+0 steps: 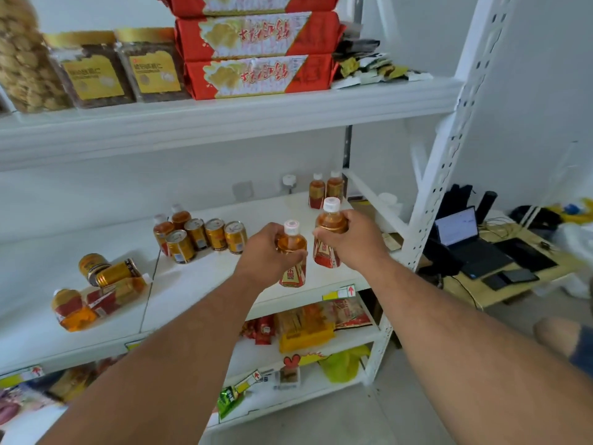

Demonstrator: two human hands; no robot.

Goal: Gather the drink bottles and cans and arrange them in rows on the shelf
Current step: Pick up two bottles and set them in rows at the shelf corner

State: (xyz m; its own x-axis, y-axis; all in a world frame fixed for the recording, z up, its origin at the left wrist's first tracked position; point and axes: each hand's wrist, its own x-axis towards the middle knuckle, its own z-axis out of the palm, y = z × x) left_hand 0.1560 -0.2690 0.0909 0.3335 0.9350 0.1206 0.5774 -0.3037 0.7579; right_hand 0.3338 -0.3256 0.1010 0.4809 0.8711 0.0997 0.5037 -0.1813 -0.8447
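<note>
Amber tea bottles rode upright in both fists over the middle shelf (321,293): left hand (261,253) curled round one bottle (292,255), right hand (354,240) round another (330,236) at its 2 o'clock. Farther off, standing cans (208,236) at 10 o'clock, a bottle pair (325,189) at 12, toppled drinks (93,290) at 9. Best, I judged: set each down base-flat, touching, beside the rear pair.

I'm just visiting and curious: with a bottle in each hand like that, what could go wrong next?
The left hand and right hand each grip a bottle, so neither is free to steady anything. Setting one down could nudge the standing cans over. The tumbled pile at the left lies near the shelf's front edge and might roll off.
</note>
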